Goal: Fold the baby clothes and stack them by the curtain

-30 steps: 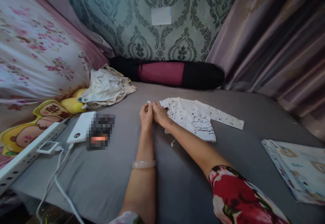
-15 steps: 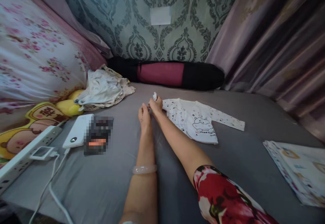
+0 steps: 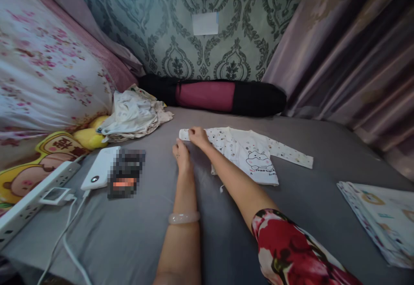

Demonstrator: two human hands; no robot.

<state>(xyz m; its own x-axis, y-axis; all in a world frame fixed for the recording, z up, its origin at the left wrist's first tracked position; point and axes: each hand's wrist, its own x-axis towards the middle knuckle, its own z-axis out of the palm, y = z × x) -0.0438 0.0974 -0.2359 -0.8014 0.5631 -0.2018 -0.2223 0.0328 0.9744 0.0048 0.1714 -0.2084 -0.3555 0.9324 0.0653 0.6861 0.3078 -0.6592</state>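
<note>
A small white baby shirt [image 3: 241,149] with a printed cartoon animal lies spread on the grey bed sheet, its right-hand sleeve stretched out. My right hand [image 3: 199,138] is closed on the other sleeve, just inside the cuff [image 3: 183,135], which now lies flat and points left. Just below that cuff is my left hand [image 3: 182,155], fingers curled together; whether they pinch the cloth is hidden. My right forearm covers part of the shirt's lower left side, and a thin tie end shows beside it.
A heap of light clothes [image 3: 136,112] lies back left beside a yellow plush [image 3: 93,134]. Nearer are a power strip [image 3: 39,203], a white power bank [image 3: 101,168] with cables, and a blurred dark item [image 3: 126,173]. Folded cloth [image 3: 381,220] lies right; a black-and-maroon bolster [image 3: 207,95] lines the wall.
The sleeve that was bunched up in my right hand is now laid out to the left with its cuff showing. My left hand has shifted slightly down and left.
</note>
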